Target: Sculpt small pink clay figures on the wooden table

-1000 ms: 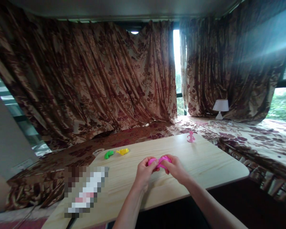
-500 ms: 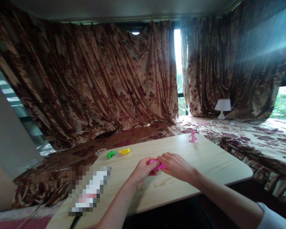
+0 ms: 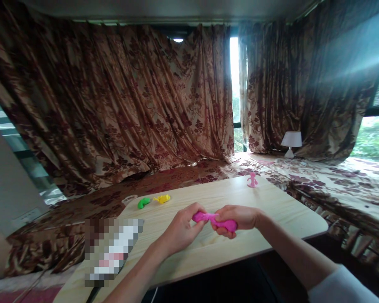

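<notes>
A lump of bright pink modelling clay (image 3: 228, 225) is stretched between my two hands above the table, thin in the middle and thicker at both ends. My left hand (image 3: 186, 227) pinches its left end between thumb and fingers. Around the thicker right part, the fingers of my right hand (image 3: 238, 215) are closed, with the thumb on top. Farther back on the table stand a small pink figure (image 3: 252, 180) on a round base, a piece of green clay (image 3: 143, 203) and a yellow piece (image 3: 162, 199).
The pale wooden table (image 3: 189, 265) has rounded corners. A blurred-out flat object (image 3: 115, 252) lies at its left with a dark cable. Behind are a patterned padded ledge, a white lamp (image 3: 291, 143) and floral curtains (image 3: 145, 105).
My hands have moved apart and the pink clay between them has been drawn out longer. My right hand has turned so more of the clay shows. The view has shifted slightly.
</notes>
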`<state>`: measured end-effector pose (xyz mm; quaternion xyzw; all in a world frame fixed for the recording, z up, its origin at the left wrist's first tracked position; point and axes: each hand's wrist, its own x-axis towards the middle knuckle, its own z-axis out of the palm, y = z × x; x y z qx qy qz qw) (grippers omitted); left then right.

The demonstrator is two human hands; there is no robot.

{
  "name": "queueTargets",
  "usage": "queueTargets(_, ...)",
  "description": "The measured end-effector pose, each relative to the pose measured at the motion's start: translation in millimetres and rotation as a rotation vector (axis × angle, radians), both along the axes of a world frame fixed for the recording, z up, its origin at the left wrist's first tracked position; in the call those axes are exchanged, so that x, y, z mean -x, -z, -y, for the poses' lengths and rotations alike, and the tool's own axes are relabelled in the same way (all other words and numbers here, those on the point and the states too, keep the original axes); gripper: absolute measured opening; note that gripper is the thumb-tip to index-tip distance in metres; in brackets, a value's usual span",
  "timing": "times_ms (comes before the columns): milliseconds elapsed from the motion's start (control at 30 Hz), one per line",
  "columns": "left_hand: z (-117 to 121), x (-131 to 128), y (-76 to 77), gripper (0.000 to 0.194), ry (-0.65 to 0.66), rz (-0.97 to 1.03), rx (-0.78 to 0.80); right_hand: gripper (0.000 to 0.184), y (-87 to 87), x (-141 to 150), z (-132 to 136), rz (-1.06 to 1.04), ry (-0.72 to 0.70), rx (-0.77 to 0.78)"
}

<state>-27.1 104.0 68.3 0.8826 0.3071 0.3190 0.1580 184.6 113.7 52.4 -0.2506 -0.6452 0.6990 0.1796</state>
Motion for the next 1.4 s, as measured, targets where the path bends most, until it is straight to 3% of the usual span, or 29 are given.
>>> queueTargets(100,0.0,6.3,3.6,0.010,-0.038,0.013,-0.044,0.024,25.9,-2.5,5.7,-0.223,0.065,0.143)
queueTargets(200,-3.8,12.7,13.1,0.011,-0.077,0.009,-0.045,0.022,38.6,-8.2,4.4,-0.176,0.109,0.153)
queueTargets(367,-17.4,26.2,24.1,0.013,-0.181,0.047,-0.034,0.024,32.2,-28.2,-1.2,-0.016,0.236,0.014)
queueTargets(500,-36.1,57.2,28.2,0.015,-0.298,0.096,-0.016,0.028,27.0,-59.5,3.7,0.083,0.315,-0.114)
queueTargets(600,-52.1,89.3,30.8,0.023,-0.492,0.265,0.037,0.041,27.8,-86.1,7.6,0.151,0.450,-0.177)
queueTargets(667,-60.5,100.9,33.0,0.031,-0.523,0.354,0.134,0.054,28.3,-92.4,7.0,0.162,0.531,-0.222)
queueTargets(733,-65.4,98.1,35.6,0.036,-0.442,0.422,0.264,0.059,27.4,-83.2,3.6,0.158,0.571,-0.301)
queueTargets(900,-69.1,56.5,41.3,0.028,-0.233,0.531,0.501,0.040,25.4,-22.3,-12.3,0.022,0.677,-0.344)
queueTargets(1033,-75.7,39.2,45.4,0.022,-0.320,0.527,0.427,0.047,36.0,7.6,-27.6,-0.028,0.752,-0.268)
queueTargets(1167,-83.1,39.0,49.1,0.019,-0.375,0.501,0.388,0.038,50.3,16.0,-37.0,-0.119,0.831,-0.200)
queueTargets(1300,-86.3,41.6,53.9,0.019,-0.407,0.512,0.391,0.025,54.2,18.8,-35.8,-0.313,0.763,0.019)
queueTargets(1400,-90.4,43.3,58.7,0.018,-0.472,0.379,0.318,0.037,53.4,21.2,-32.6,-0.436,0.677,0.113)
